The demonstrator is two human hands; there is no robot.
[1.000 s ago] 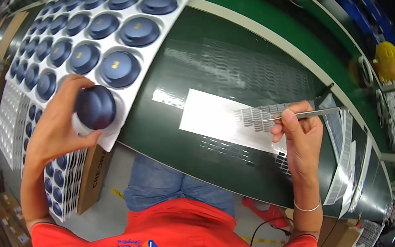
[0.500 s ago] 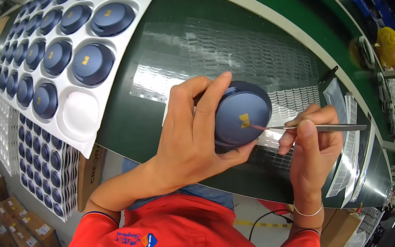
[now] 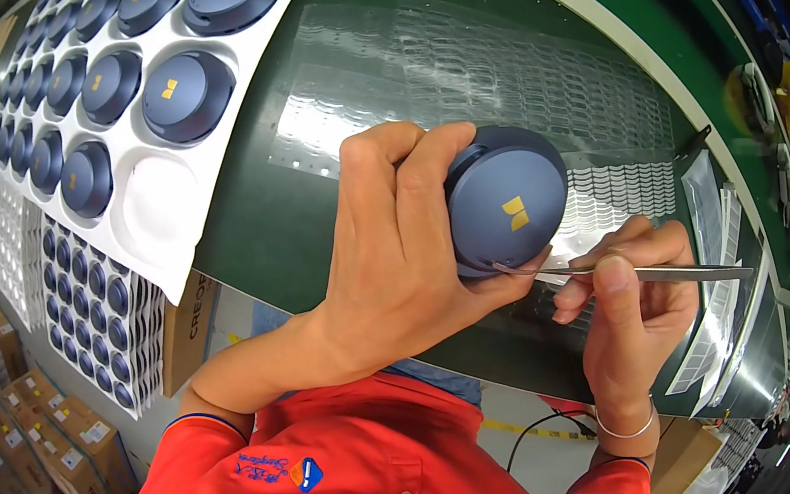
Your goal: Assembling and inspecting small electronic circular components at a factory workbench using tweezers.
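Observation:
My left hand [image 3: 390, 248] grips a blue headphone ear cup [image 3: 499, 197] by its rim, thumb below and fingers over the far side. The cup's smooth outer face, with a small gold emblem, is turned up. My right hand [image 3: 630, 300] is closed round a pair of metal tweezers [image 3: 692, 273], held nearly level. Their thin tip lies at the lower edge of the cup, close to my left thumb. Whether anything is pinched in the tip is too small to tell. Under the hands is the dark green work surface [image 3: 257, 201].
A white moulded tray [image 3: 158, 215] of similar ear cups stands at the left, its nearest pocket bare. Clear plastic sheets [image 3: 480, 63] with rows of cut-outs lie behind my hands. Pale strips [image 3: 716, 303] are at the right. Cartons [image 3: 48, 437] and stacked trays [image 3: 93, 325] stand lower left.
The tweezer tip has gone from beside the gold emblem to the cup's lower edge. The ear cup, still in my left hand, appears slightly farther right and higher, with its emblem turned a little.

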